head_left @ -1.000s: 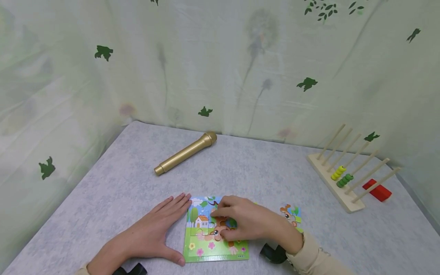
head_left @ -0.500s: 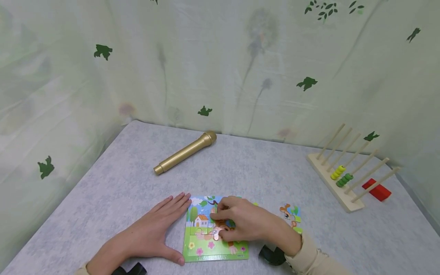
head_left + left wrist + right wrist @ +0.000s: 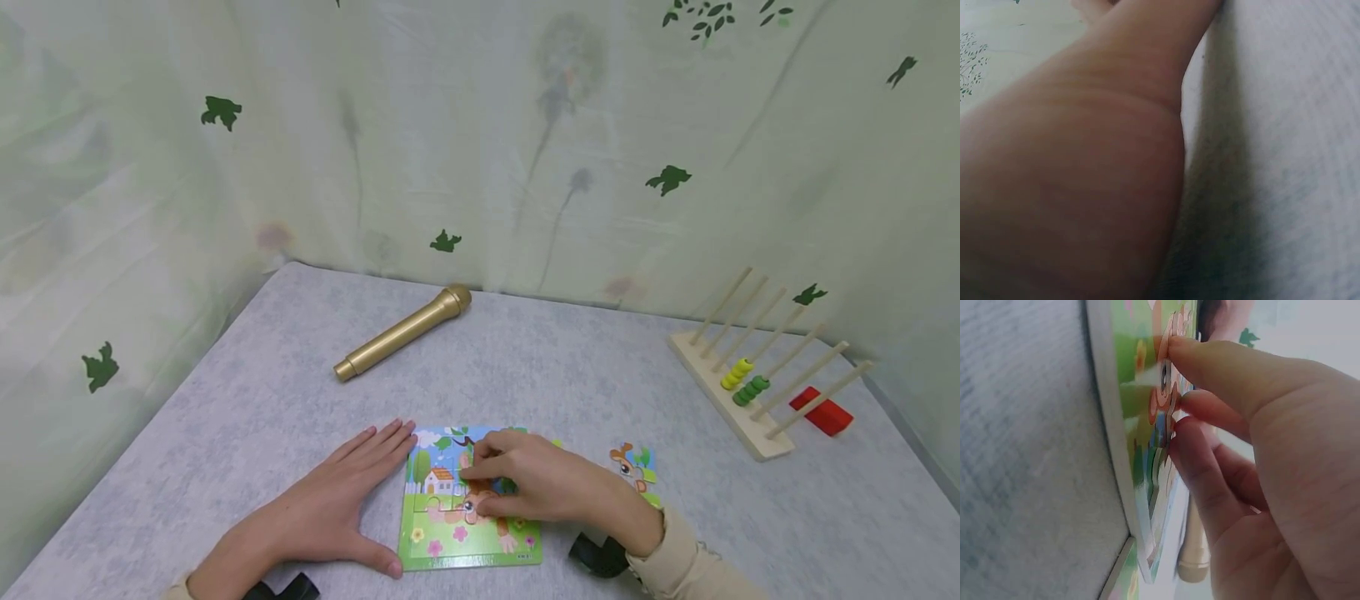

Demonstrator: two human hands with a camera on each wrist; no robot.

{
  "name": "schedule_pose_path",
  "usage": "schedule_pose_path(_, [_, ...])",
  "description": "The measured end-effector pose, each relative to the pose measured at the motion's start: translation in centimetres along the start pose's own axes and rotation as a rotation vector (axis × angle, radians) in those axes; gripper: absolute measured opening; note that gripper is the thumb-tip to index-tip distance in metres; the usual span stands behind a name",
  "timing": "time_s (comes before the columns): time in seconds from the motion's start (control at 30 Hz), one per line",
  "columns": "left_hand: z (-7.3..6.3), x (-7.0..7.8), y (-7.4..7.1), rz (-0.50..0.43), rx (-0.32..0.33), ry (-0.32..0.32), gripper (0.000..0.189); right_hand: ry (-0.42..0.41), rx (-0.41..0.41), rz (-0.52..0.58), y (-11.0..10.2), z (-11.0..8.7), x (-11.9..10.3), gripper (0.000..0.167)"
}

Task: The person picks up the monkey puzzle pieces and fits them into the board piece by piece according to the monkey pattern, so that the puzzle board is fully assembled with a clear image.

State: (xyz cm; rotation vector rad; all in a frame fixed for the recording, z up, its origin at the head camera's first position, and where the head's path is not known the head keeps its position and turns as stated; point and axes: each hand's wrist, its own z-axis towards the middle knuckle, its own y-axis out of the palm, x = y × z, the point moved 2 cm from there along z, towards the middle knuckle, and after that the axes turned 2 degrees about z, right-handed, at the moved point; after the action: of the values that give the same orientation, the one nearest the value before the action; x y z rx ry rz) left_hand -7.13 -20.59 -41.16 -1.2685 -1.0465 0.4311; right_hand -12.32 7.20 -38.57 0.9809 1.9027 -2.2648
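Observation:
A square jigsaw board (image 3: 450,550) with a cartoon house and flowers lies at the front of the table. My left hand (image 3: 337,500) rests flat beside it, thumb and fingertips at its left edge. Over the middle of the board, my right hand (image 3: 543,479) pinches a puzzle piece (image 3: 471,507) showing an animal's eye. Up close in the right wrist view, the thumb and fingers lie along this puzzle piece (image 3: 1165,378), which sits slightly raised among its neighbours. My right hand hides part of the board. Mostly forearm and tabletop fill the left wrist view.
Another puzzle piece (image 3: 630,468) with an animal face lies right of the board, partly behind my right wrist. A gold microphone (image 3: 405,333) lies farther back. At right stand a wooden peg rack (image 3: 731,400) with yellow and green beads and a red block (image 3: 821,412).
The eye piece under my right fingers tilted and caught the light half a second ago; now it lies flatter. Both hands stay nearly in place.

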Motion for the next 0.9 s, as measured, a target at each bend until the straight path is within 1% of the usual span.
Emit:
schedule_pose_path(0.17, [0.0,0.0,0.0,0.002,0.008,0.009,0.134,-0.008,0.013,-0.005,-0.4,-0.4,0.1,0.038])
schedule_pose_path(0.43, [0.0,-0.1,0.0,0.039,0.031,0.017,0.136,-0.019,0.08,0.012,-1.4,-1.5,0.9,0.032])
schedule_pose_path(0.6, [0.0,0.0,-0.1,0.045,0.03,0.024,0.135,-0.045,0.14,-0.026,-2.0,-2.3,1.4,0.025])
schedule_pose_path(0.73, [0.0,0.1,-0.1,0.046,0.025,0.028,0.135,-0.061,0.169,-0.051,-2.5,-3.1,1.6,0.025])
schedule_pose_path(0.8, [0.0,0.1,-0.1,0.045,0.022,0.027,0.134,-0.053,0.174,-0.048,-2.7,-3.4,1.7,0.026])
schedule_pose_path(0.9, [0.0,0.1,-0.1,0.044,0.019,0.028,0.134,-0.013,0.168,-0.036,-3.1,-3.9,1.8,0.028])
